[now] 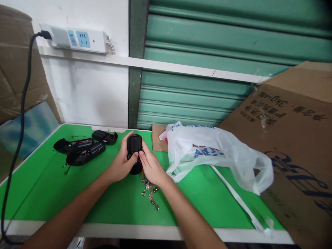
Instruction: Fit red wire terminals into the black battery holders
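Observation:
A black oval plastic case (134, 143) is held upright above the green table between both hands. My left hand (121, 164) wraps its left side, with the thumb across the front. My right hand (151, 167) is closed at the right edge, its fingertips pinching thin red wires against the case. Below that hand dangles a bunch of small metal pieces (149, 190) on thin wires, lying toward the table. The fingers partly hide the inside of the case, so where the wires end cannot be seen.
Several similar black cases with red wires (85, 152) lie at the left of the green table (114, 204). A white plastic bag (207, 145) rests on the right, by a large cardboard box (293, 138). A black cable (22, 114) runs from the power strip (77, 39) down the left side.

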`<state>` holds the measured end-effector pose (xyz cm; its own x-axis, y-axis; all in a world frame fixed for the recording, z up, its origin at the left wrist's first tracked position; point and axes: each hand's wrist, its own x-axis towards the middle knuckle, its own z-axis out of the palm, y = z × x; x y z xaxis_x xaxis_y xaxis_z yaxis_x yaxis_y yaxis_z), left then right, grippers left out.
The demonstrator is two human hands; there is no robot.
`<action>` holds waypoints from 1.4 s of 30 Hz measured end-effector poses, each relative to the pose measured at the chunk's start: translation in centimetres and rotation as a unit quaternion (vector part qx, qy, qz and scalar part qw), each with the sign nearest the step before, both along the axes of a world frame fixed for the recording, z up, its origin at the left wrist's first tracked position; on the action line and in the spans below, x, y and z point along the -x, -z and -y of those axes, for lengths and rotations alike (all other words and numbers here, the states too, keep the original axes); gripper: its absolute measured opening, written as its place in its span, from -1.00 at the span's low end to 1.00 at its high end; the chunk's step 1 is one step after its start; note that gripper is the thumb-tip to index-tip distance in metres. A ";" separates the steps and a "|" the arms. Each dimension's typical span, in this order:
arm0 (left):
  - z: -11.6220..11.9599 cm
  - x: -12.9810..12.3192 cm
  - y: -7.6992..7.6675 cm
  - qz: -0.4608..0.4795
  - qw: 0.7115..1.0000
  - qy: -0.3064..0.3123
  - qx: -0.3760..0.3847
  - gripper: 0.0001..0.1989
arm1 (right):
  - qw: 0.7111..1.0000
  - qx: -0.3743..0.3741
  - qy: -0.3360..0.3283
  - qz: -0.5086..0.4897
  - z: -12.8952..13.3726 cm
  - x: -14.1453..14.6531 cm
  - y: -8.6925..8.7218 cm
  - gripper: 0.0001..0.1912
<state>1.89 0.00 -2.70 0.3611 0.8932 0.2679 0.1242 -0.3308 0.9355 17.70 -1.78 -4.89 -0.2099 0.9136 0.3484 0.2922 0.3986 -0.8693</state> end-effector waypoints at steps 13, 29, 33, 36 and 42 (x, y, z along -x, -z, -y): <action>0.0 -0.2 0.1 -0.005 1.000 -0.015 -0.016 -0.31 | 1.000 0.013 0.003 -0.007 0.0 0.3 0.0 -0.38; -0.2 -0.1 0.8 -0.030 0.998 -0.017 -0.057 -0.39 | 0.999 0.029 0.002 -0.019 0.0 0.4 -0.3 -0.38; -0.2 -0.1 0.7 -0.029 0.998 -0.013 -0.057 -0.39 | 0.999 0.035 0.000 -0.020 0.0 0.3 -0.5 -0.37; -0.2 0.0 0.6 -0.025 0.998 -0.002 -0.052 -0.39 | 0.999 0.036 -0.005 -0.025 0.0 0.2 -0.6 -0.38; -0.3 0.2 0.5 -0.026 0.998 0.012 -0.051 -0.37 | 0.999 0.037 -0.010 -0.033 -0.1 0.0 -0.4 -0.38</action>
